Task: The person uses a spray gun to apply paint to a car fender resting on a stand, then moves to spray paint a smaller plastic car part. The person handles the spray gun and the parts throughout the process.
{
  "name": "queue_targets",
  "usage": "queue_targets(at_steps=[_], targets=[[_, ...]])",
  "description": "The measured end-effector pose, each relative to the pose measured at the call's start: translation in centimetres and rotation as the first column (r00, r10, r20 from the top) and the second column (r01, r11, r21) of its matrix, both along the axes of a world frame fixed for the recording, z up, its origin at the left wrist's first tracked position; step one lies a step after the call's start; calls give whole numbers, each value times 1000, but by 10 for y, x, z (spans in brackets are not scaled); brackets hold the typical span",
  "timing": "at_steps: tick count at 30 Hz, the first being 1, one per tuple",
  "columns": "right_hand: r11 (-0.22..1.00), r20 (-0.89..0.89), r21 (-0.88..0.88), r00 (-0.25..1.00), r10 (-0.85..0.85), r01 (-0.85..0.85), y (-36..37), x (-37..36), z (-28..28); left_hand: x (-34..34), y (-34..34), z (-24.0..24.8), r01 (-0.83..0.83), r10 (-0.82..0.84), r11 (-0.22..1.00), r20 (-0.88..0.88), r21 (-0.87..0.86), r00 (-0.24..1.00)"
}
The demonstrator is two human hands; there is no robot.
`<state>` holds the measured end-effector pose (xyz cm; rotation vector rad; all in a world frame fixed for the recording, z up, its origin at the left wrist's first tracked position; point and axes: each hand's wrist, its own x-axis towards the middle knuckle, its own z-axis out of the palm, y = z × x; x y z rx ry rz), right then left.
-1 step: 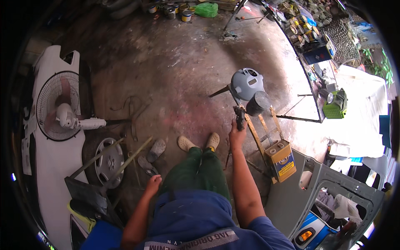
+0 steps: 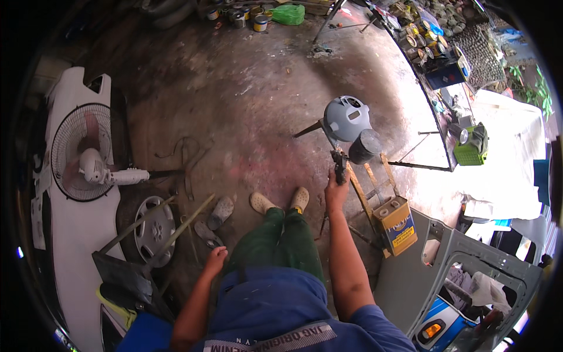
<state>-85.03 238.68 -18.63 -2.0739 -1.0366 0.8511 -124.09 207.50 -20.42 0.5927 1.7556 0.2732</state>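
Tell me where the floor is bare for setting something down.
Widest bare patch: the floor between the thin strips and grey rounded part, from the pale shoes up to the small cans. Crowded: beside the left hand, slippers and a wheel cover; near the right hand, a rusty frame and rectangular can.

spray gun (image 2: 340, 168) in right grip (image 2: 336, 195), fan (image 2: 92, 166) far left, panel (image 2: 406, 264) lower right

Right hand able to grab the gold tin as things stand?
Probably not: the right hand has its grip around the spray gun. The gold tin itself looks uncovered, with nothing visible over its top.
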Motion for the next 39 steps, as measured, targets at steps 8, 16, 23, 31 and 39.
queue_targets(at_steps=[8,16,23,31,39], targets=[[989,214,72,966,-144,132,-3,65,18,-19,20,4,78,-78,997,-20,-18,997],[998,98,50,995,-31,26,-2,64,53,-25,53,1,57,-56,997,20,-60,998],[999,-92,-18,995,30,-32,13,75,67,-8,99,34,96,-94,990,28,-100,995],[996,179,-62,983,-47,59,42,104,84,-11,88,22,142,-141,985,16,-95,990],[982,1,-79,985,174,-173,52,85,107,-7,79,13,131,-131,990,-1,-52,991]])
